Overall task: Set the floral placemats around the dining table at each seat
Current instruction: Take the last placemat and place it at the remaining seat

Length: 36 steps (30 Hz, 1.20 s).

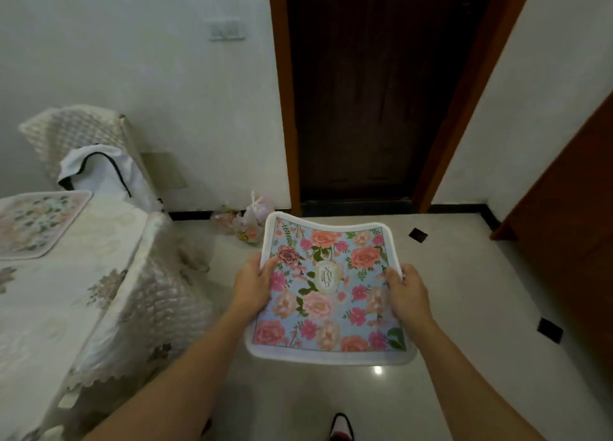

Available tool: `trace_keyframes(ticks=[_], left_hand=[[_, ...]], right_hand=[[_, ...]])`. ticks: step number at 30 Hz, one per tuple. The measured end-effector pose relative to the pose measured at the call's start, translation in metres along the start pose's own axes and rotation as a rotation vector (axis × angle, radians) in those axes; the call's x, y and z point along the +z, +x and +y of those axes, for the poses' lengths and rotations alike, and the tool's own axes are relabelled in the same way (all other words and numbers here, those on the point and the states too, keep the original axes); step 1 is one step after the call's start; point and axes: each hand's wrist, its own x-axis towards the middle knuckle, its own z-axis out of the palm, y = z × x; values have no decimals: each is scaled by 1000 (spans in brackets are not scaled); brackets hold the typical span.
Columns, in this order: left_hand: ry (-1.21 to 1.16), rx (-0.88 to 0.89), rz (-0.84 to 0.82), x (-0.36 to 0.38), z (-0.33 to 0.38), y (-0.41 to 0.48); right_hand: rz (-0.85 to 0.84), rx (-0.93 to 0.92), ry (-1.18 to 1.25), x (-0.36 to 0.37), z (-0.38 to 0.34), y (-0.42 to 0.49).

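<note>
I hold a floral placemat (326, 291) with a light blue ground, pink and orange roses and a white border, out in front of me above the floor. My left hand (253, 283) grips its left edge, thumb on top. My right hand (406, 289) grips its right edge the same way. The mat sags a little between them. The dining table (66, 291), covered in a cream floral cloth, stands to my left. Another floral placemat (36, 223) lies flat near the table's far corner.
A chair with a quilted cream cover (83, 139) and a white bag (99, 172) on it stands behind the table. Plastic bags (245, 221) lie by the wall. A dark wooden door (374, 92) is straight ahead. A glossy tiled floor (447, 308) spreads around me.
</note>
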Motion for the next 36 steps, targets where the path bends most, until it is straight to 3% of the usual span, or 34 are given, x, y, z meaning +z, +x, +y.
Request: trace_keyframes(ticks=[7, 18, 26, 36], left_hand=[[33, -47, 278, -31, 19, 38], [-69, -264, 684, -150, -26, 6], [-19, -309, 851, -228, -63, 34], [-173, -330, 1064, -356, -119, 78]], right_hand=[[-208, -152, -82, 56, -67, 84], [-639, -292, -126, 219, -141, 79], [-762, -379, -206, 329, -187, 69], [-849, -663, -371, 500, -288, 41]])
